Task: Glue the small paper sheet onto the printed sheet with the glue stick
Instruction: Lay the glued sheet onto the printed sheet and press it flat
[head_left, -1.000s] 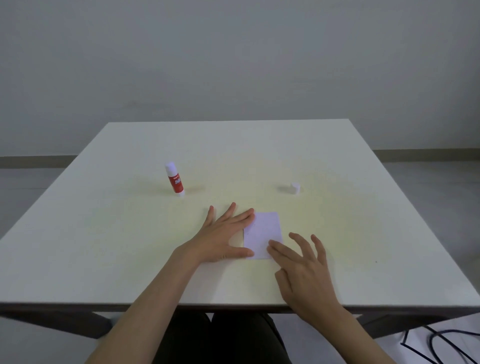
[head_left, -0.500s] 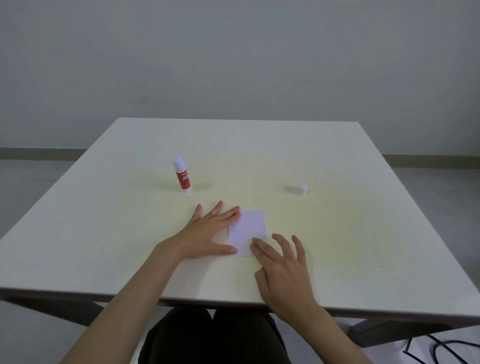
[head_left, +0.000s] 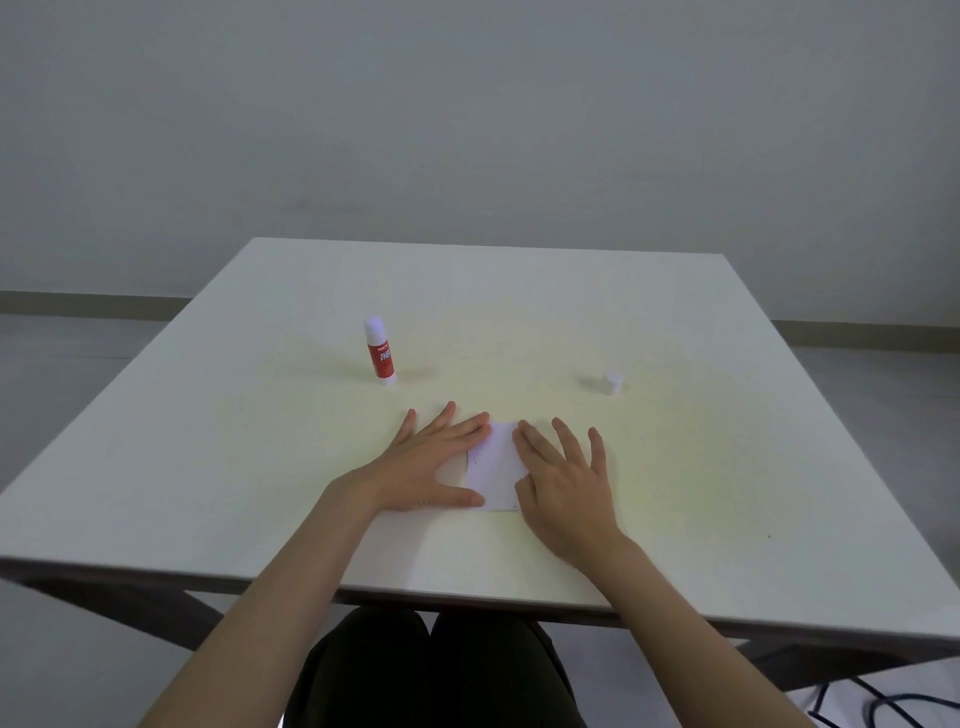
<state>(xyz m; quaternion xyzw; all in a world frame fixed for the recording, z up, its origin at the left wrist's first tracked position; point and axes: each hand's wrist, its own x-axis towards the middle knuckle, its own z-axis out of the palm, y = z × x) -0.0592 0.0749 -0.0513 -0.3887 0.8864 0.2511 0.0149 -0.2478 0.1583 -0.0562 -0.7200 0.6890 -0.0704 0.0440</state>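
A small white paper sheet (head_left: 496, 467) lies flat near the table's front middle. My left hand (head_left: 434, 467) rests flat with fingers spread on its left edge. My right hand (head_left: 563, 480) lies flat over its right part, fingers spread. I cannot make out a separate printed sheet under the hands. The red and white glue stick (head_left: 379, 352) stands upright and uncapped, behind and to the left of my left hand. Its white cap (head_left: 613, 383) sits apart at the right.
The white table (head_left: 727, 467) has its front edge close to my lap. Dark cables (head_left: 883, 709) lie on the floor at the lower right. A grey wall stands behind the table.
My right hand has slid forward from the sheet's lower right corner onto its right part. My left hand stays on the left edge. The camera view has shifted slightly.
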